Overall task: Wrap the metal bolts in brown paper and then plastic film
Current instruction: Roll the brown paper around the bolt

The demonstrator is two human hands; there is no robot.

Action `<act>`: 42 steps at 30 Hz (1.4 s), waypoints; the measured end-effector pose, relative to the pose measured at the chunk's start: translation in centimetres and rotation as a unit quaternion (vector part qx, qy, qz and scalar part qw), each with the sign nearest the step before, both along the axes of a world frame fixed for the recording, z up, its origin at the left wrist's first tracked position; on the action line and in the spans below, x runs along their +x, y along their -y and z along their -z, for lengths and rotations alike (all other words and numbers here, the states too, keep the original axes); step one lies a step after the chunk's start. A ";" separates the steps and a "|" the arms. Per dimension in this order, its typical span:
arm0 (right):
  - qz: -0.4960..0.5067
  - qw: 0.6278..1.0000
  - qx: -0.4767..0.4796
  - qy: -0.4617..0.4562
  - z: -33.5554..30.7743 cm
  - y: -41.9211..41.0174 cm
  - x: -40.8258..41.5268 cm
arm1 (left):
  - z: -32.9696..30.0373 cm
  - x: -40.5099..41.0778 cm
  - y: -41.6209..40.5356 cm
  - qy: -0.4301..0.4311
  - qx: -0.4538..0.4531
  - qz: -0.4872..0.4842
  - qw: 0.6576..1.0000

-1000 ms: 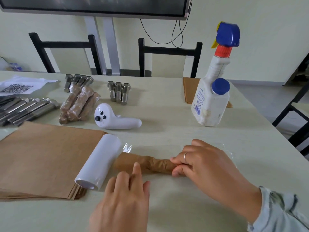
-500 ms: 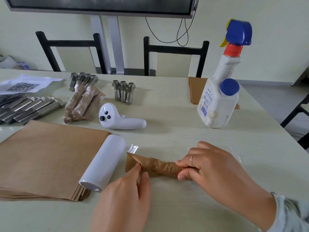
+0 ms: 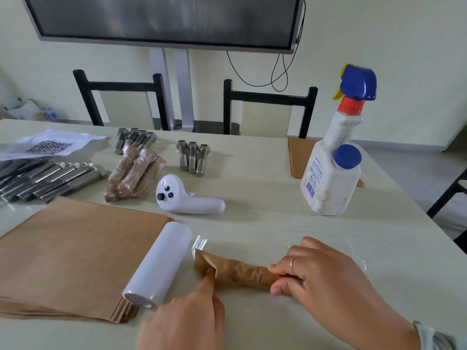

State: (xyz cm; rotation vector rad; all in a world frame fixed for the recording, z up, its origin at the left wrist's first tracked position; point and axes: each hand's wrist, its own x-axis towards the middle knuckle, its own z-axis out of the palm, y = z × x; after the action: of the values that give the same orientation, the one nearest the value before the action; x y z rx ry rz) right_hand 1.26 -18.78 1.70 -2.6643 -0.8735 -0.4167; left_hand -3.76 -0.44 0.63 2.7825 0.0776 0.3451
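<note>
A bolt wrapped in crumpled brown paper lies on a sheet of clear plastic film near the table's front. My right hand grips the bundle's right end between fingers and thumb. My left hand pokes a fingertip into the folded paper at the left end. A white roll of film lies just left of the bundle, partly on a stack of brown paper sheets. Bare bolts lie in three groups: a large row, a far cluster and three together. Finished wrapped bolts lie beside them.
A white handheld controller lies behind the bundle. A white spray bottle with a blue head stands at the right, in front of more brown paper. A printed sheet with a code lies far left. Black chairs stand behind the table.
My left hand moved forward from the table and its fingertip now pushes into the paper's left end. The right hand keeps its hold. The camera tilted up slightly.
</note>
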 end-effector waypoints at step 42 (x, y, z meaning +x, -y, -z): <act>-0.005 0.999 -0.036 0.034 -0.1 0.0 -0.1 | -1.0 3.8 -3.6 -0.010 -0.042 0.061 0.997</act>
State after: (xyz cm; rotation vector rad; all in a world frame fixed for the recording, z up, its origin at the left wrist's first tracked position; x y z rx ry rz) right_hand 1.20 -18.78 1.75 -2.7242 -0.9392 -0.4834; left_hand 0.08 3.15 1.68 2.6929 -0.0715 0.2763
